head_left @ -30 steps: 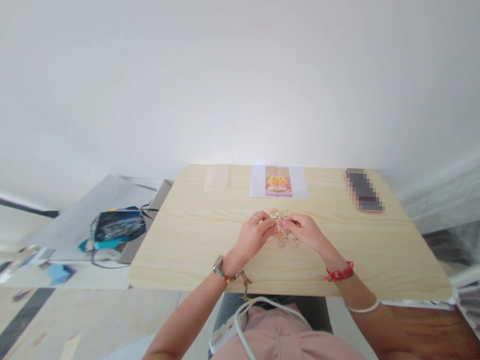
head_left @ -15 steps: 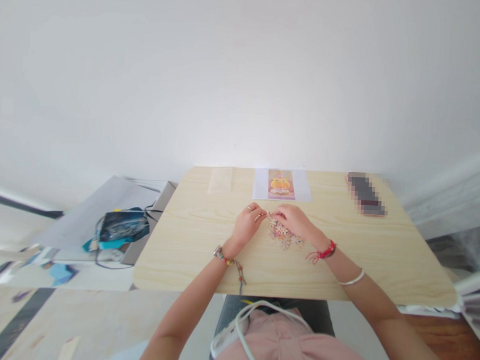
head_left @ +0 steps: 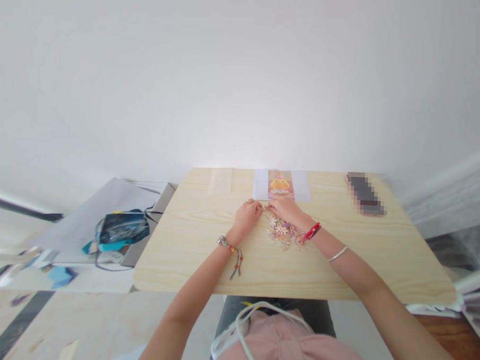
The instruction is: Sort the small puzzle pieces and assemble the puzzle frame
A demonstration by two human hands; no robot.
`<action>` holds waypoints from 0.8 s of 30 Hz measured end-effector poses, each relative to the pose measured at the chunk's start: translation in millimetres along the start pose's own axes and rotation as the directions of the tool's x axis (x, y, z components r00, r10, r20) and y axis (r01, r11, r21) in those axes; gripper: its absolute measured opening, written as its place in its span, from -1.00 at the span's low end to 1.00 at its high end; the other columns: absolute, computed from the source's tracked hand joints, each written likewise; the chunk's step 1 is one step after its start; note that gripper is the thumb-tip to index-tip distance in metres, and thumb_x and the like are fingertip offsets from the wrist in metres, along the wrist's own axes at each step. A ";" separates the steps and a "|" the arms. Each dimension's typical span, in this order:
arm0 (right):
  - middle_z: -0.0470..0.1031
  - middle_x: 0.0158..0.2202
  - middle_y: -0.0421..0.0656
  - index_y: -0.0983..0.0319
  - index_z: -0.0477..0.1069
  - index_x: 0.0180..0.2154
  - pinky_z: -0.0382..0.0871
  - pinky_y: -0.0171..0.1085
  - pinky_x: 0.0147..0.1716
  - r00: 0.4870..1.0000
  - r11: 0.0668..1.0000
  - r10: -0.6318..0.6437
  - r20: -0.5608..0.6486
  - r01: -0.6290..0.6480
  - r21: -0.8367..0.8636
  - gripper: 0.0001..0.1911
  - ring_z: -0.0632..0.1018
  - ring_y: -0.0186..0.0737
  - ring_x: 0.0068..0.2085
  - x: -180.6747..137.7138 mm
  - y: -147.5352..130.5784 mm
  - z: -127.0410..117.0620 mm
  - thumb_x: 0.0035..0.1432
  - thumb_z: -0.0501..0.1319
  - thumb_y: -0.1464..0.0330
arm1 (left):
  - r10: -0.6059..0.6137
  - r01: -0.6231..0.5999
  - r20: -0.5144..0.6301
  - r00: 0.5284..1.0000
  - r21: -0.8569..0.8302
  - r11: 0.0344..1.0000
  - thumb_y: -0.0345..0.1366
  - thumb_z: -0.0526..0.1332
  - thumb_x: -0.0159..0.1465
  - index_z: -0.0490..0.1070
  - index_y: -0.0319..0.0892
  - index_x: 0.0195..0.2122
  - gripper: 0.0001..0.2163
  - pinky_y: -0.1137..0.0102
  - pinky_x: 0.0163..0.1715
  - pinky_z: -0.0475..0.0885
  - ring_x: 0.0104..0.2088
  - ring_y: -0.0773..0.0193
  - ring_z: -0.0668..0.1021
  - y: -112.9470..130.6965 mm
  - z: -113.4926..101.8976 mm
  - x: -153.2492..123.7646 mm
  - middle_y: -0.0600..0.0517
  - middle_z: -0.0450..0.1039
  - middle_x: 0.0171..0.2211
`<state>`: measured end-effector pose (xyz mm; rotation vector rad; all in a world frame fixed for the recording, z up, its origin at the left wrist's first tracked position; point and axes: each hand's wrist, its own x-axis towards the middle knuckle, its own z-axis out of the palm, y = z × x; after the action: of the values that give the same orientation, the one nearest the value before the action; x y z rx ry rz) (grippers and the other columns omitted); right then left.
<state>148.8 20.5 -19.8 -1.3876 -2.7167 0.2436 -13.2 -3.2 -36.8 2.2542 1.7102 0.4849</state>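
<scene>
Jigsaw pieces (head_left: 282, 234) are lying heaped on the desk (head_left: 197, 252); near their far edge, the left hand (head_left: 247, 216) and right hand (head_left: 287, 208) are curling, each grip's opening and hold too small to tell. A bag (head_left: 124, 228) is lying leftward.

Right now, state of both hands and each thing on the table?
Left hand: curled, grip too small to tell
Right hand: curled, grip likewise unclear
Jigsaw pieces: loose, heaped
Printed sheet: flat, picture up
Pale sheet: flat
Phone: lying flat, pixelated, screen unclear
</scene>
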 end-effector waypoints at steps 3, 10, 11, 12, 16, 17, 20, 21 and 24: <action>0.45 -0.37 0.00 0.35 0.46 -0.37 0.20 -0.30 -0.36 1.000 0.997 -0.019 -0.006 0.019 -0.080 -0.76 0.44 -0.19 -0.32 -3.8 -2.9 -3.6 0.15 0.03 0.44 | -0.022 0.022 0.009 1.000 -0.007 1.000 -0.34 0.07 0.20 0.41 -0.19 -0.30 -0.85 0.45 -0.30 0.33 -0.32 0.31 0.45 0.7 -1.8 -0.8 0.00 0.38 -0.36; 0.43 -0.41 -0.13 0.27 0.44 -0.41 0.17 -0.35 -0.37 0.996 0.992 0.024 -0.088 -0.013 0.129 -0.81 0.41 -0.29 -0.36 -33.9 -1.0 -15.2 0.14 0.08 0.41 | 0.157 -0.155 0.034 0.987 -0.071 0.985 -0.39 0.11 0.16 0.39 -0.12 -0.17 -0.78 0.45 -0.25 0.34 -0.28 0.33 0.44 0.8 -4.5 -8.6 0.02 0.33 -0.28; 0.43 -0.42 -0.14 0.27 0.44 -0.41 0.17 -0.35 -0.37 0.996 0.985 0.023 -0.087 -0.008 0.171 -0.83 0.40 -0.30 -0.36 -39.9 -0.5 -15.7 0.13 0.09 0.41 | 0.193 -0.190 0.046 0.980 -0.067 0.980 -0.38 0.11 0.16 0.39 -0.11 -0.15 -0.77 0.45 -0.25 0.34 -0.27 0.32 0.44 0.8 -3.8 -8.8 0.02 0.33 -0.27; 0.42 -0.42 -0.15 0.27 0.44 -0.41 0.17 -0.36 -0.37 0.996 0.979 0.021 -0.086 -0.003 0.205 -0.85 0.40 -0.30 -0.37 -45.4 -0.2 -15.9 0.12 0.10 0.42 | 0.225 -0.222 0.059 0.973 -0.061 0.973 -0.37 0.11 0.17 0.39 -0.10 -0.15 -0.77 0.45 -0.25 0.34 -0.27 0.31 0.44 0.7 -2.9 -8.6 0.02 0.33 -0.27; 0.39 -0.45 -0.16 0.27 0.43 -0.46 0.17 -0.36 -0.40 0.994 0.959 0.037 -0.100 -0.007 0.284 -0.84 0.38 -0.33 -0.41 -59.0 -3.3 -15.9 0.11 0.10 0.46 | 0.289 -0.285 0.089 0.953 -0.055 0.957 -0.31 0.06 0.21 0.41 -0.11 -0.22 -0.81 0.44 -0.26 0.33 -0.27 0.30 0.42 0.0 1.3 -5.5 0.02 0.33 -0.28; 0.38 -0.46 -0.16 0.27 0.43 -0.47 0.17 -0.36 -0.40 0.994 0.956 0.041 -0.105 -0.008 0.294 -0.83 0.38 -0.33 -0.41 -59.9 -5.0 -15.9 0.11 0.09 0.46 | 0.289 -0.284 0.091 0.953 -0.057 0.957 -0.31 0.05 0.21 0.42 -0.12 -0.24 -0.82 0.44 -0.25 0.32 -0.27 0.31 0.41 -0.2 1.6 -4.9 0.03 0.33 -0.29; 0.39 -0.44 -0.15 0.27 0.43 -0.43 0.19 -0.35 -0.37 0.991 0.955 0.034 -0.132 0.007 0.296 -0.83 0.39 -0.31 -0.39 -58.0 -10.9 -15.2 0.13 0.09 0.44 | 0.280 -0.273 0.089 0.956 -0.079 0.959 -0.30 0.06 0.21 0.42 -0.13 -0.30 -0.84 0.44 -0.25 0.32 -0.27 0.31 0.40 0.0 -0.5 -5.2 0.04 0.34 -0.31; 0.39 -0.42 -0.15 0.27 0.44 -0.40 0.19 -0.34 -0.36 0.989 0.958 0.031 -0.148 0.013 0.286 -0.83 0.39 -0.31 -0.37 -56.8 -13.0 -14.5 0.14 0.08 0.43 | 0.278 -0.270 0.083 0.957 -0.093 0.958 -0.29 0.05 0.21 0.42 -0.14 -0.31 -0.83 0.44 -0.25 0.32 -0.27 0.31 0.40 0.5 -2.1 -6.0 0.04 0.34 -0.31; 0.40 -0.38 -0.12 0.26 0.44 -0.34 0.21 -0.34 -0.34 0.976 0.975 0.023 -0.216 0.026 0.219 -0.82 0.40 -0.29 -0.35 -54.6 -19.4 -11.3 0.16 0.07 0.41 | 0.263 -0.252 0.049 0.963 -0.164 0.954 -0.31 0.04 0.22 0.42 -0.17 -0.34 -0.83 0.43 -0.24 0.33 -0.29 0.31 0.42 2.9 -8.3 -9.6 0.02 0.34 -0.34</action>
<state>167.0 -33.7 -5.3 -1.2696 -2.4294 0.3581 -16.6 -13.1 -29.0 2.3586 1.3004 0.5660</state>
